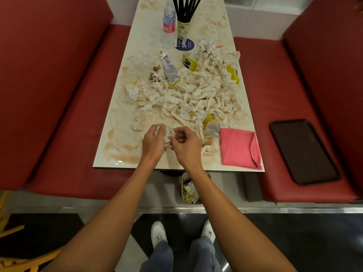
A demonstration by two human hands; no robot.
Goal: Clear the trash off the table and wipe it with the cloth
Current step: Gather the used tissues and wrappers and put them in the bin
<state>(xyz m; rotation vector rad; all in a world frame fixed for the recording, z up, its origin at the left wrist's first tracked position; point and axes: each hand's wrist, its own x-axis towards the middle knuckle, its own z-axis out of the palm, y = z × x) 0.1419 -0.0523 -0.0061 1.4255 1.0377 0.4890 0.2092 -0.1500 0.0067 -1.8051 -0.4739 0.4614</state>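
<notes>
The left hand point(153, 143) and right hand point(186, 146) are close together, left of the folded pink cloth point(239, 148) lying flat on the table point(121, 138). Both hands grip one crumpled napkin point(167, 133) between curled fingers. The trash heap point(186, 95) spreads beyond the cloth and leftward, its near edge reaching the hands.

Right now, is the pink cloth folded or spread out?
Folded. The cloth lies flat, with a curved flap doubled over its right side.
</notes>
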